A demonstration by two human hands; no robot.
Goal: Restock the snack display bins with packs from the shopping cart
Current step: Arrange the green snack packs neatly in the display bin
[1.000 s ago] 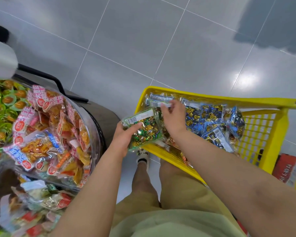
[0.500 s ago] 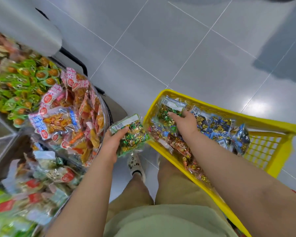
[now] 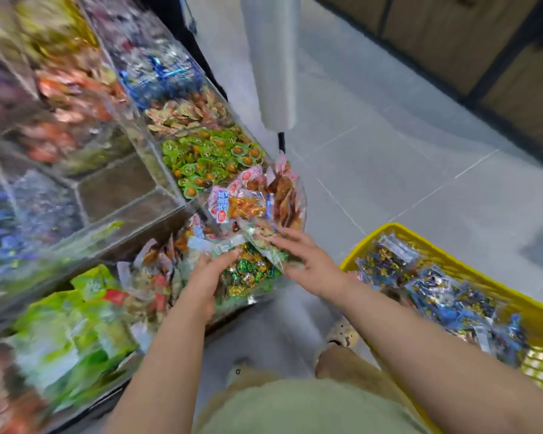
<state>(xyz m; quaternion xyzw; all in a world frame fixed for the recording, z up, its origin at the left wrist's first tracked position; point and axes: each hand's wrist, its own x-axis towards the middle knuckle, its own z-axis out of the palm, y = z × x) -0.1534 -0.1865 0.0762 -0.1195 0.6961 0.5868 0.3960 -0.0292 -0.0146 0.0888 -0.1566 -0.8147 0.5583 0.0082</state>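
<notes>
Both grips meet over the lower front display bin (image 3: pixel 254 298), beside the shopping cart (image 3: pixel 489 281). The left-hand grip (image 3: pixel 206 275) holds a green-and-gold sweet pack (image 3: pixel 248 272), its fingers curled over the pack's top edge. The right-hand grip (image 3: pixel 308 261) lies with fingers spread across a second pack (image 3: pixel 264 241) just above, which is motion-blurred, so I cannot tell whether it pinches. Blue-and-gold packs (image 3: pixel 445 292) lie in the yellow cart to the right, on the grey tile floor (image 3: pixel 389 170).
</notes>
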